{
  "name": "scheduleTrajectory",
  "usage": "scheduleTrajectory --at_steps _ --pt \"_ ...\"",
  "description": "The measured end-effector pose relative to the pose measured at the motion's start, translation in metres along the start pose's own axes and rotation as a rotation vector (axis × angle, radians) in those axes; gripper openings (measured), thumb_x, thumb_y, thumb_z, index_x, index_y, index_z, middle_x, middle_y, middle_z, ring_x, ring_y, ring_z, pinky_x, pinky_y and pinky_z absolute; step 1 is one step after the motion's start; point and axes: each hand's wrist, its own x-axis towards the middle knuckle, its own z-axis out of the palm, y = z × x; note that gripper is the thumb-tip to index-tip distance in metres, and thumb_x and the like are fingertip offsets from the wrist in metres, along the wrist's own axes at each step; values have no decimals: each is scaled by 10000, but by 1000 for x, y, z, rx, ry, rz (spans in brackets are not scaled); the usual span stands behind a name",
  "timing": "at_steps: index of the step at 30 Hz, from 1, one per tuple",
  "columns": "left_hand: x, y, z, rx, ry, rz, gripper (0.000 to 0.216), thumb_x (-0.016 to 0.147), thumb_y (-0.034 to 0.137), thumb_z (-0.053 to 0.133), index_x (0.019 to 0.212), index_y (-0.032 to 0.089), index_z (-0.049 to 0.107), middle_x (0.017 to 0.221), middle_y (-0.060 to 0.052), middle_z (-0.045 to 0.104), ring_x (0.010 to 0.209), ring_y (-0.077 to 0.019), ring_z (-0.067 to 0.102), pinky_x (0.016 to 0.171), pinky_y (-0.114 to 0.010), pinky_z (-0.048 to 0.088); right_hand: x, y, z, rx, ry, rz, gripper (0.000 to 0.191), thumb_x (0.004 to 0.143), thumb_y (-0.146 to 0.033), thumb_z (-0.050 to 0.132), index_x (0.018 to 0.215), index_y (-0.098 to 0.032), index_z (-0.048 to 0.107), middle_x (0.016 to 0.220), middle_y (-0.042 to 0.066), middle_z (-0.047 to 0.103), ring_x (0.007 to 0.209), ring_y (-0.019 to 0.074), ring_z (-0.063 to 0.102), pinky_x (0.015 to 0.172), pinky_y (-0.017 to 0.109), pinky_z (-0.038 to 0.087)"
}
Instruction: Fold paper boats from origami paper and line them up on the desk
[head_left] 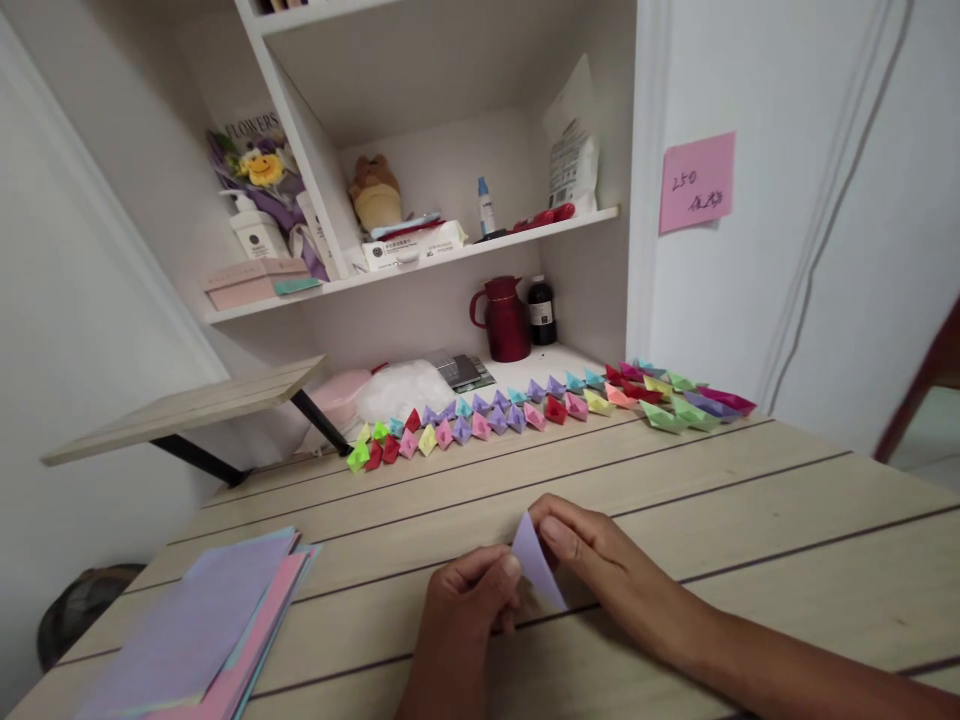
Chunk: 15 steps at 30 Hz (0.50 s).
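Note:
A small folded piece of lilac paper [536,562] stands tilted on the wooden table [750,520] between my hands. My left hand [465,610] pinches its near lower side, fingers curled. My right hand [600,565] pinches its far upper edge with thumb and fingers. Beyond them, a long row of small folded paper boats [540,410] in many colours runs along the back of the table. A stack of coloured paper sheets [210,630], lilac on top, lies at the front left.
A shelf unit [420,265] stands behind the table with a red jug [504,320], a dark bottle [541,312], a plush toy, boxes and a bag. A small raised wooden stand [187,405] is at left. A pink note [697,182] is stuck on the wall.

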Motion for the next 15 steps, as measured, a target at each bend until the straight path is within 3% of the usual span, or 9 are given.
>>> scheduleTrajectory --at_steps 8,15 --pt "-4 3 -1 -243 18 -8 301 709 350 748 573 136 588 540 35 480 531 -72 379 543 -206 318 0 -1 3 71 -97 -58 300 970 -399 402 920 -173 592 796 12 576 746 159 533 705 275 412" --pt "-3 6 -2 -284 -27 -30 292 708 327 751 568 132 585 552 27 475 554 -80 374 561 -214 323 3 -4 -2 -36 -14 -128 234 930 -377 491 923 -195 639 959 44 570 929 196 543 845 316 405"
